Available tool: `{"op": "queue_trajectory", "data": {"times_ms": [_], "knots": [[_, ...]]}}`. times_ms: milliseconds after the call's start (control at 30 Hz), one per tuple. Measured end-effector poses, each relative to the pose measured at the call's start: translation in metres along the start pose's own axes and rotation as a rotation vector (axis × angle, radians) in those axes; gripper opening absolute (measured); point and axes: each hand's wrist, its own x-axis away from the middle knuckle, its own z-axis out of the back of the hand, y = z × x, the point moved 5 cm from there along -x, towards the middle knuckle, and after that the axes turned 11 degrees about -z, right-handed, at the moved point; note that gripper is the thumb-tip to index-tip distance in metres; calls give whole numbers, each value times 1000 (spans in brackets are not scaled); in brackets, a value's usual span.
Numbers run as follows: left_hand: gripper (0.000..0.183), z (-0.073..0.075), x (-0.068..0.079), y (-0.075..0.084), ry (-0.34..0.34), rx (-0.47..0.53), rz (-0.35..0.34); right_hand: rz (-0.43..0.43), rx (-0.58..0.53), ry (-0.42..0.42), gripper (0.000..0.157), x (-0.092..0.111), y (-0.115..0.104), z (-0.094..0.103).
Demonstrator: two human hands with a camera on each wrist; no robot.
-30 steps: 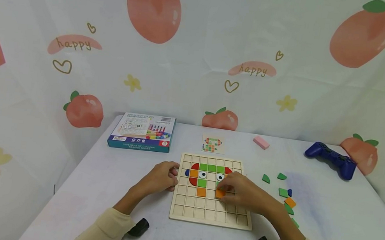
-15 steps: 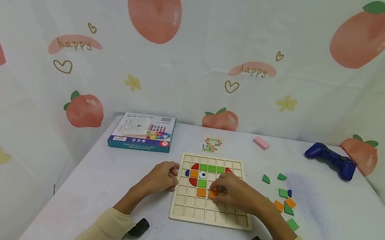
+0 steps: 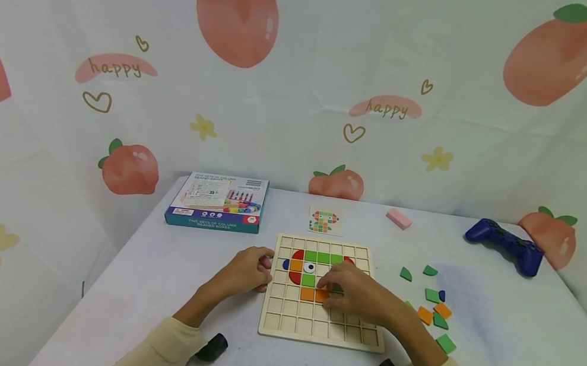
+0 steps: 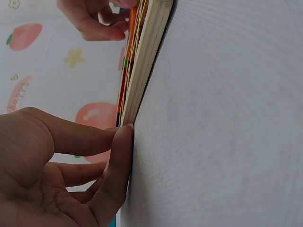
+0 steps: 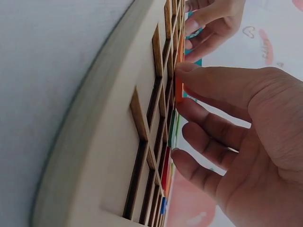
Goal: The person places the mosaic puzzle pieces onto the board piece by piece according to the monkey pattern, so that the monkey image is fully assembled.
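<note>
My right hand pinches an orange square tile low over the wooden grid board. The tile lies right beside another orange square set in the board. In the right wrist view, thumb and index finger are at the edges of the orange tile. My left hand holds the board's left edge, with thumb and index fingertips together at it in the left wrist view. Red, green and blue tiles and an eye tile fill upper cells; my right hand covers some of them.
Right of the board lie loose green tiles, orange squares and a small blue piece. Behind it are a pattern card and a pink block. A boxed set and a blue game controller flank them.
My right hand has moved left across the board with the orange tile, bringing it up beside the other orange square. Loose tiles at the right came into view. My left hand stays put.
</note>
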Motion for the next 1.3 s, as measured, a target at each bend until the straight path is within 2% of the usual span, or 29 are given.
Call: {"op": "queue_trajectory", "data": {"times_ms": [400,633,800,967,1300], "knots": [[53,0,-1,2,3,-9,-1,-10,-1,4,25,1,0,2],[53,0,0,2,0,-5,-6,-41,-42,-11,23,6,8,6],[53,0,0,2,-3,8,-5,-76,-50,-6,23,14,22,13],[52,0,0,2,-6,6,-8,-143,-89,10,23,29,39,29],[53,0,0,1,-2,-2,4,-215,-31,101,29,64,88,57]]}}
